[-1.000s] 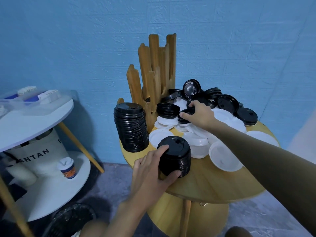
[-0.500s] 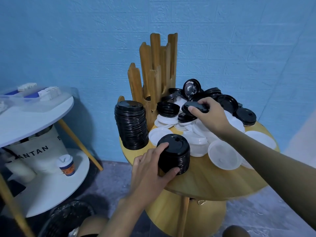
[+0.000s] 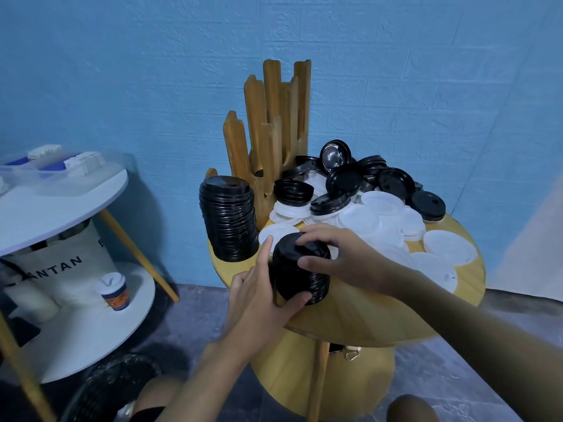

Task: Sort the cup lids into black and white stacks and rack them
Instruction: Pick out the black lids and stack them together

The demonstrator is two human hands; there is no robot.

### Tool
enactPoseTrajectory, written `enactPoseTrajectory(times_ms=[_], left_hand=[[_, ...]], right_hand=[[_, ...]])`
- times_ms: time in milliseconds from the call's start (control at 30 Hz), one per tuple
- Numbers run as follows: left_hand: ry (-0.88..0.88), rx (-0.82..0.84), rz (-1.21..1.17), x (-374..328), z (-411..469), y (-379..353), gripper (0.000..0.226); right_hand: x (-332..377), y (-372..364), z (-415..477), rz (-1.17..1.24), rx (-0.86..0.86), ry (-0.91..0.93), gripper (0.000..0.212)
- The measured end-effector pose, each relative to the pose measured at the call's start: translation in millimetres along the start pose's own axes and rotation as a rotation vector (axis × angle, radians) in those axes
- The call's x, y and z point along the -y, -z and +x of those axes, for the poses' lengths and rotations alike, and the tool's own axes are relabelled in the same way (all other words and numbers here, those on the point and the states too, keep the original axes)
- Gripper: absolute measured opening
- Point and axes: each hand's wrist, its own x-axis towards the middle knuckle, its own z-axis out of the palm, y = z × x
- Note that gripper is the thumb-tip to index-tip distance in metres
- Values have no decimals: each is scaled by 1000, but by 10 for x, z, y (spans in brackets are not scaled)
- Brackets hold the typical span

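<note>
A short stack of black lids (image 3: 300,271) stands near the front edge of the round wooden table (image 3: 365,318). My left hand (image 3: 259,296) grips the stack's side from the left. My right hand (image 3: 344,257) holds a black lid on top of that stack, fingers curled over its rim. A taller black stack (image 3: 228,219) stands at the left by the wooden rack (image 3: 274,129). Loose black lids (image 3: 396,182) and white lids (image 3: 380,220) lie heaped behind.
A white two-tier side table (image 3: 61,202) stands at the left, with a paper cup (image 3: 114,292) and a canvas bag (image 3: 54,263) on its lower shelf. A dark bin (image 3: 112,388) sits on the floor below. The blue wall is close behind the rack.
My right hand picked a black lid from the heap at the back and carried it forward onto the short stack. My left hand stayed on that stack.
</note>
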Motion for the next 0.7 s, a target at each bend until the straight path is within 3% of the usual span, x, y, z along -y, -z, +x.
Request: enactPoseTrajectory(times_ms=[133,267,333,500,700], left_hand=[[-63,10,47,-33,2,19,92],[-64,0,65,-16,6,5,80],[-67,-11,74,-15,-1,-2,78],[-65,-19,84,-13,3,-8,77],[-55,-21,100,-10,15,-10,77]], right_hand=[[-1,39,46,-8,97,10,37],[-17,31,66,-4,81,33,36],[-66,44,120,-11,14,19,37],[-265,279,470,-148,-363,-80,34],[-526,458,873,-449,-371,-292,59]])
